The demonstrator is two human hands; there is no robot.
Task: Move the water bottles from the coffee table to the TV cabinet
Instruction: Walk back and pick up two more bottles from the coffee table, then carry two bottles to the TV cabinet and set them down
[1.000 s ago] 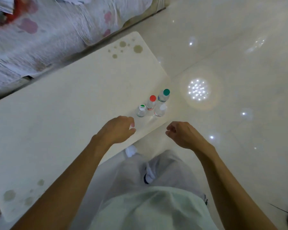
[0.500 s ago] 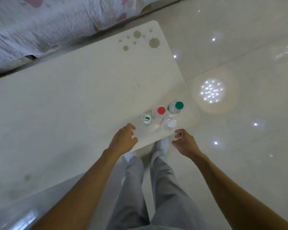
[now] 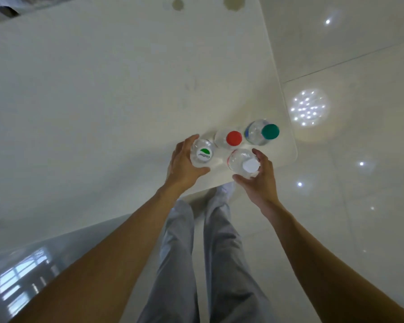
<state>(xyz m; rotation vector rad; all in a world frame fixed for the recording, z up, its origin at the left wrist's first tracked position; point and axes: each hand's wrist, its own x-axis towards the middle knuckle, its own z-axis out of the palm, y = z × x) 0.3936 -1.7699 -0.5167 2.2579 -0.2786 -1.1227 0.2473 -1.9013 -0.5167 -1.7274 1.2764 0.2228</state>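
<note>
Both hands are wrapping bottles at the bench [image 3: 126, 94] corner, left grip [image 3: 184, 163] on the green-label bottle [image 3: 202, 153], right grip [image 3: 258, 177] on the white-cap bottle [image 3: 243, 163] (squeeze low, lift straight up so neighbours don't tip).

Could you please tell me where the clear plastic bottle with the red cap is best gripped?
Grip the clear plastic bottle with the red cap at its neck, from above: it stands upright, hemmed in by neighbouring bottles, so only its top is free.
</note>
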